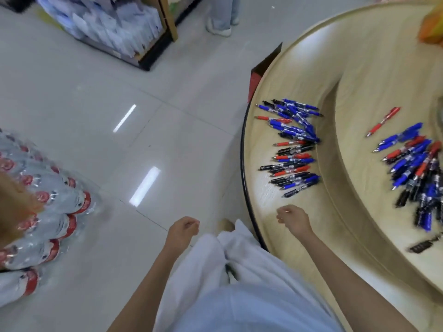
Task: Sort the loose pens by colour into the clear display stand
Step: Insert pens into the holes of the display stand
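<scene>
Blue, red and black pens lie loose in a row [292, 144] on the outer ring of a round wooden table [299, 68]. A second heap of mixed pens [417, 168] rests on the raised inner disc, with a single red pen [383, 121] beside it. My right hand [293, 220] hovers over the table's near edge, just below the row, fingers curled with nothing in them. My left hand [183, 230] hangs over the floor, loosely closed and holding nothing. No clear display stand is in view.
Shrink-wrapped packs of bottles with red caps [45, 219] are stacked on the floor at left. A shelf unit of packaged goods [115, 27] stands at the back, with another person's legs [223, 17] near it. A black object [423, 245] lies on the table at right.
</scene>
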